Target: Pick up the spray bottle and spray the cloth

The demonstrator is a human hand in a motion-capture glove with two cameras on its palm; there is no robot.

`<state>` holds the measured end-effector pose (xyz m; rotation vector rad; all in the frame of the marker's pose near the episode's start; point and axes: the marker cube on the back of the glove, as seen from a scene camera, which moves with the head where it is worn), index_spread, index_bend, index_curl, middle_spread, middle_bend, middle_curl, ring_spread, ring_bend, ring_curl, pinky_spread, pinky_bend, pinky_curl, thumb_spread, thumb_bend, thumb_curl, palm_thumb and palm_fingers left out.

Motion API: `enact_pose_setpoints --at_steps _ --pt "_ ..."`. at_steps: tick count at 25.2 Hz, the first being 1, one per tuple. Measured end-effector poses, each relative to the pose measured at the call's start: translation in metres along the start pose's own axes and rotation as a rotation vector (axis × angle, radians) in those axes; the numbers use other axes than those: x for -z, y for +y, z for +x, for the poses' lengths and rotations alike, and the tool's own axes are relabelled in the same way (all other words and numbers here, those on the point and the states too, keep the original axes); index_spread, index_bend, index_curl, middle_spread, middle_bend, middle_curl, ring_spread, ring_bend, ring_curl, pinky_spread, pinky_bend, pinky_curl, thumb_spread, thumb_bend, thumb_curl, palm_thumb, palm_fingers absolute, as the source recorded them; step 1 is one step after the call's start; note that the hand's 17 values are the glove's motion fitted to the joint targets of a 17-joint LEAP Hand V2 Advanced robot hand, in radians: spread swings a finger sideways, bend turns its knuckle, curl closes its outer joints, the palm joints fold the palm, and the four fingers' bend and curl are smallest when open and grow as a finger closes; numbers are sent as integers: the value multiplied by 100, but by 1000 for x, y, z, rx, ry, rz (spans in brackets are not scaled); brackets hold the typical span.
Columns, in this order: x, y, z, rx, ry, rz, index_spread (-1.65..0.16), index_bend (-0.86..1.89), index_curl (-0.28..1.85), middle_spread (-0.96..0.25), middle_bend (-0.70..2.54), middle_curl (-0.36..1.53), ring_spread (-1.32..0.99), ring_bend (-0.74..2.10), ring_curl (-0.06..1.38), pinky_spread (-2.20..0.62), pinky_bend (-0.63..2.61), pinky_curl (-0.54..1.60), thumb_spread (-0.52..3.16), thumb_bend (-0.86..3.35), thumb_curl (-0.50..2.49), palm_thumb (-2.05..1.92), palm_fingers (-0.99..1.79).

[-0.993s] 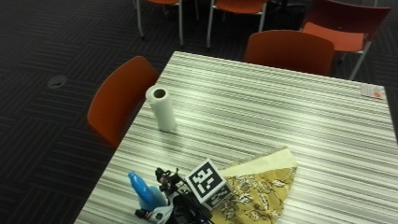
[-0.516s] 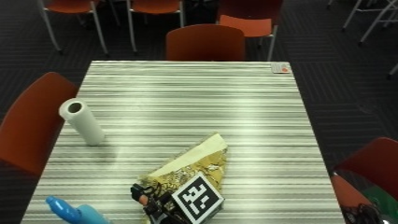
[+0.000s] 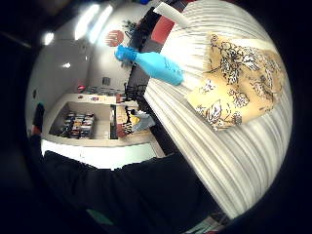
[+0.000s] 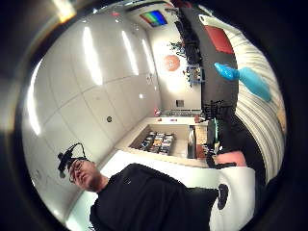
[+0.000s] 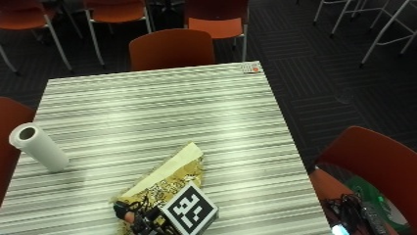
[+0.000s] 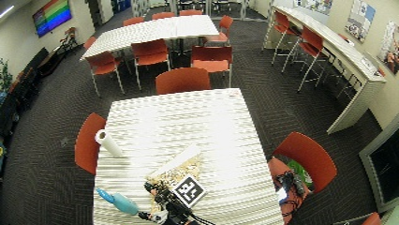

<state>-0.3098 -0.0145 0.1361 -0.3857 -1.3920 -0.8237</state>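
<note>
Blue spray bottle (image 6: 118, 202) lies beside the cloth (image 6: 176, 171), near the grip (image 6: 161, 199)

Striped table (image 5: 163, 105) on dark patterned carpet (image 5: 326, 73). Orange chairs (image 5: 171, 48) stand at its far, left and right edges. Second table (image 6: 159, 29) beyond; long counter (image 6: 330, 44) along wall.

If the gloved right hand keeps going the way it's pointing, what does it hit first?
Probably the floral cloth: the right hand is at its near end, seemingly pointing up the table along it. The blue spray bottle stands off to the side, out of that line. The hand's heading is unclear.
</note>
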Motion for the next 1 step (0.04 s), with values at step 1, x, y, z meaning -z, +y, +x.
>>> enact_pose_setpoints --at_steps 1 --pt "0 0 1 4 4 -1 -36 16 31 4 26 40 12 26 37 19 33 28 96 -2 61 102 13"
